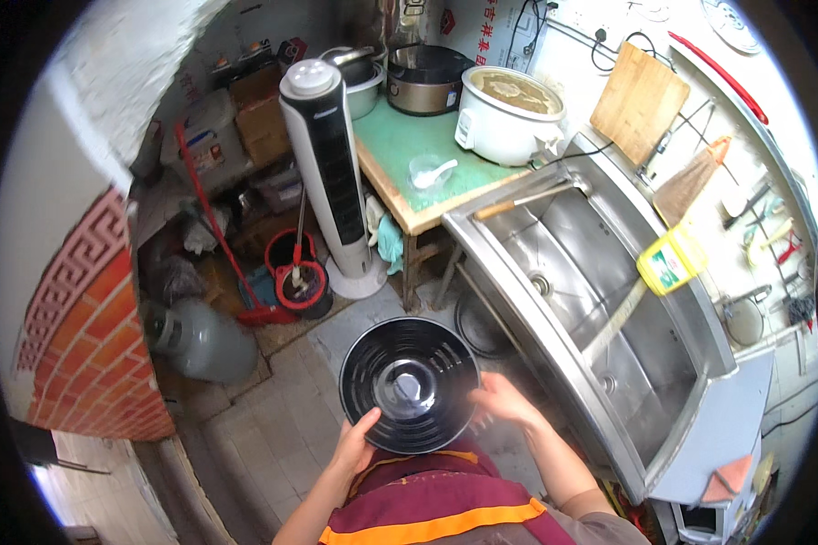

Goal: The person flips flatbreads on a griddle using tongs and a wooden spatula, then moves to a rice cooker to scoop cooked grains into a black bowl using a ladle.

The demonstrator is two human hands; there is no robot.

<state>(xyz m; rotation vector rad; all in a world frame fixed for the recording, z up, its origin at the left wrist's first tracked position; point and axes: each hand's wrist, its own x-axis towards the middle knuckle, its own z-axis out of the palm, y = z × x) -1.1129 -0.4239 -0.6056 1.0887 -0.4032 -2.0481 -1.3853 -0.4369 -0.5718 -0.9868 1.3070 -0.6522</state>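
Note:
A round black basin (409, 388) with ridged sides is held in front of my maroon apron (436, 497). My left hand (356, 443) grips its near left rim, thumb over the edge and fingers hidden beneath. At the basin's right side is my right hand (501, 402), slightly blurred, with its fingers at the wall; how firmly it holds there is hard to see. Light glints off a shiny patch at the basin's bottom, and I cannot tell whether that is water or bare surface.
To the right stands a stainless steel double sink (572, 300). A green-topped table (395, 143) bears a white electric pot (511, 112) full of brownish liquid. A tower fan (324, 170), mop bucket (303, 286) and grey gas cylinder (211, 340) stand on the floor ahead and left.

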